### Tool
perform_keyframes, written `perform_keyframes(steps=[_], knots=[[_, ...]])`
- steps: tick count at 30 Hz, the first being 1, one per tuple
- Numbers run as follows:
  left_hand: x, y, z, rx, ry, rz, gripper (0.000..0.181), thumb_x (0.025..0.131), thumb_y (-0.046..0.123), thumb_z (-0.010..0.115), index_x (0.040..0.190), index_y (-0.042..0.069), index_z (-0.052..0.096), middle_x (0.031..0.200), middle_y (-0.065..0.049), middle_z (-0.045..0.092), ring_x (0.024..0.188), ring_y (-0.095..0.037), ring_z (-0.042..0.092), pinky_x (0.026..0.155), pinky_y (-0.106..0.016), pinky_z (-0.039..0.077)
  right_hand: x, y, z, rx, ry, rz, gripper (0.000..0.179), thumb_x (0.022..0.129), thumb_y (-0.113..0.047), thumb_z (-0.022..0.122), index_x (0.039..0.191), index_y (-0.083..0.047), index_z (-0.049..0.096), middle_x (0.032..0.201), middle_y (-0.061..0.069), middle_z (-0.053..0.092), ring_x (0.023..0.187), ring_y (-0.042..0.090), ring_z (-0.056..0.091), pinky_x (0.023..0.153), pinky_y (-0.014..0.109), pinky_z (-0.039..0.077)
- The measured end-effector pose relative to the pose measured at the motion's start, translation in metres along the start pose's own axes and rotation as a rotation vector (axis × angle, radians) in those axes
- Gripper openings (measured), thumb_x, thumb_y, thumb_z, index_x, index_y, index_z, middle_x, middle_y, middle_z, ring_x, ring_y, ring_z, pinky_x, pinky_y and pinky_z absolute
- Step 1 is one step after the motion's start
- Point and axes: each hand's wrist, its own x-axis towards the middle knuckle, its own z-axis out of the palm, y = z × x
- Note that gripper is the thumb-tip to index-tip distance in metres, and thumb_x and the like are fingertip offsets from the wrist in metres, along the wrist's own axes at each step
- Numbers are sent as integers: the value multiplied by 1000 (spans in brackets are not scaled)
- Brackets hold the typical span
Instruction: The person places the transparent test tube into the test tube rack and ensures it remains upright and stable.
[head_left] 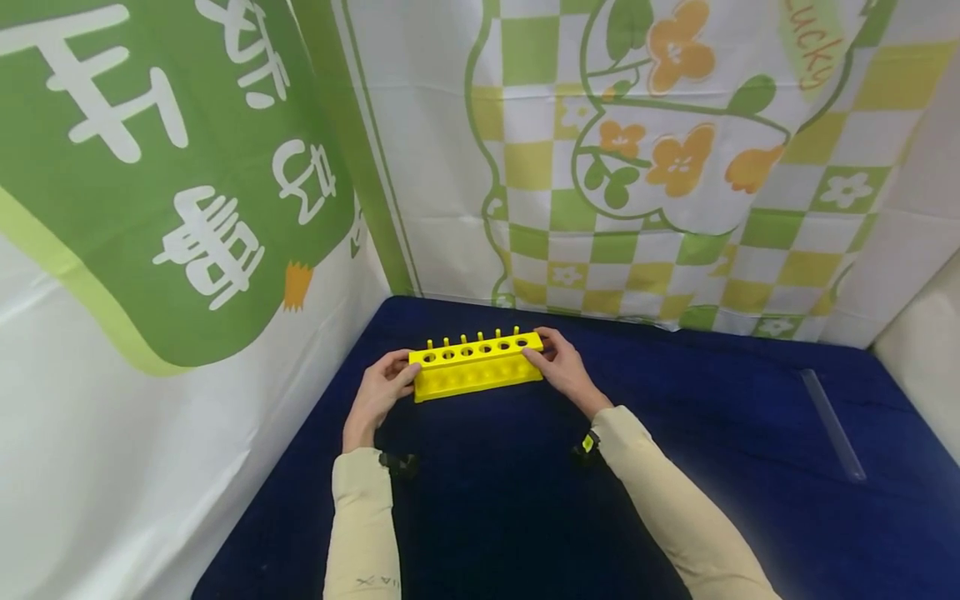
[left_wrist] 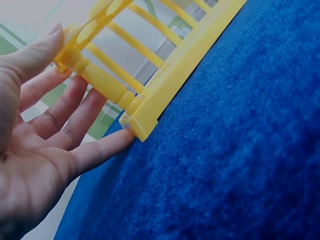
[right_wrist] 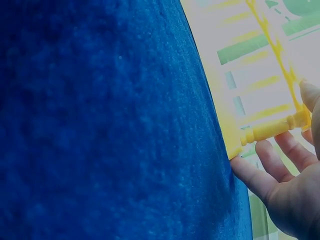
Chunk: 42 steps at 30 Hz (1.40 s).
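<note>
A yellow plastic test tube rack point(head_left: 477, 377) stands upright on the blue cloth, with a row of round holes along its top and several short pegs behind them. My left hand point(head_left: 380, 389) grips its left end, thumb at the top bar and fingers against the turned end post point(left_wrist: 102, 82). At the opposite end, my right hand point(head_left: 567, 372) holds the rack the same way. In the right wrist view the rack's base point(right_wrist: 222, 120) looks washed out by light, with the little finger touching its corner.
A long clear tube point(head_left: 834, 429) lies on the dark blue cloth point(head_left: 720, 417) to the right. Printed curtains in green and white point(head_left: 540, 192) hang behind the table and along its left side.
</note>
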Motion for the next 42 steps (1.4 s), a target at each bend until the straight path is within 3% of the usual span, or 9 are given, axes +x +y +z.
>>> perform_keyframes(steps=[13,33,42], knots=[[3,-2,2,-23,4,-8,52,92,38,68,137,16,53,124,-14,59,116,-31,61,99,-44,53,-4,0,1,-12,28,-2,63,95,-44,62,146,-12,43,128,17,58,97,29,63,75,34,56],[9,-1,19,-28,-11,28,55,91,41,68,138,16,53,122,-14,59,115,-30,61,98,-44,54,-11,10,-11,1,66,53,65,93,-52,62,145,-17,44,128,14,58,100,29,63,78,37,57],[9,3,26,-28,-1,14,57,92,40,67,140,14,52,123,-15,59,114,-31,61,98,-45,54,-15,9,-16,6,69,67,65,93,-49,63,145,-15,44,128,15,58,101,30,63,78,37,57]])
